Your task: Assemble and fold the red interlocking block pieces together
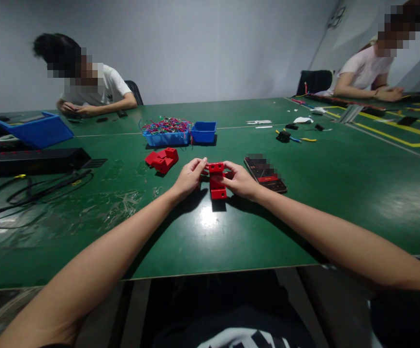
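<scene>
Between my hands, a red block-like part (217, 181) with small holes in its upper and lower ends is held upright just above the green table (210, 246). My right hand (241, 181) grips it from the right, thumb across its middle. My left hand (191, 178) is at its upper left edge, thumb and fingers pinched together; whether something small is between them is too small to make out. Several similar red parts (162, 160) lie in a pile left of my left hand. A phone (265, 175) lies beside my right hand.
Beyond my hands stand a blue bin (168, 139) full of coloured wires and a smaller blue bin (204, 132). A black bar-shaped device (32, 162) and cables lie left. Black pieces (283, 136) lie back right. Two people sit across the table.
</scene>
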`<state>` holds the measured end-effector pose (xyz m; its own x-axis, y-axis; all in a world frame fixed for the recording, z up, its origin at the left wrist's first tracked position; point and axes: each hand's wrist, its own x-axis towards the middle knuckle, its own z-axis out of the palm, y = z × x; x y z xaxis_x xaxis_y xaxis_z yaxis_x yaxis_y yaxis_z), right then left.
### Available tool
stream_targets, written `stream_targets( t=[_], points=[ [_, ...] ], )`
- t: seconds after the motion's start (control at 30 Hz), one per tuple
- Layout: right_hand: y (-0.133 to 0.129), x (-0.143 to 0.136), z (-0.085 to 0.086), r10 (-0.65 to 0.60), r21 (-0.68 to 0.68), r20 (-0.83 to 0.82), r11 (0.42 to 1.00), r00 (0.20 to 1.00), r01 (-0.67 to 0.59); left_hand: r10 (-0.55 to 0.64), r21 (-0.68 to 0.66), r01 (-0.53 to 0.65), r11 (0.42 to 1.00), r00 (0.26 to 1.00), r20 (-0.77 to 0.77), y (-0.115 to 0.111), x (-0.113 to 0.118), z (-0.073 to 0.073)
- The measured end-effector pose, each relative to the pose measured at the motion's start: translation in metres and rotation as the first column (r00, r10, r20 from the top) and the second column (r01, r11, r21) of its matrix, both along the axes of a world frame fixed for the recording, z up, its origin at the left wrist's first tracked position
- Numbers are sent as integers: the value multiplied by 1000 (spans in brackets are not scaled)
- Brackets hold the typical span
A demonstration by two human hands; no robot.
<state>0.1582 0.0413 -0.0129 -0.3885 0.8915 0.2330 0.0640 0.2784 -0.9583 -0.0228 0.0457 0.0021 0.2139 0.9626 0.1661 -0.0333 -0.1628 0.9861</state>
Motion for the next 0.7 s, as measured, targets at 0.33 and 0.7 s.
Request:
stream_targets(
  t=[0.33, 0.7],
  points=[
    [3, 1, -6, -147, 76, 62, 987, 987, 142, -41, 82, 59, 995, 978, -204, -4, -2, -1],
    [3, 2, -7, -217, 126, 105, 971, 970, 204, -190, 197, 259, 946, 931, -313, -2, -10, -7]
  ],
)
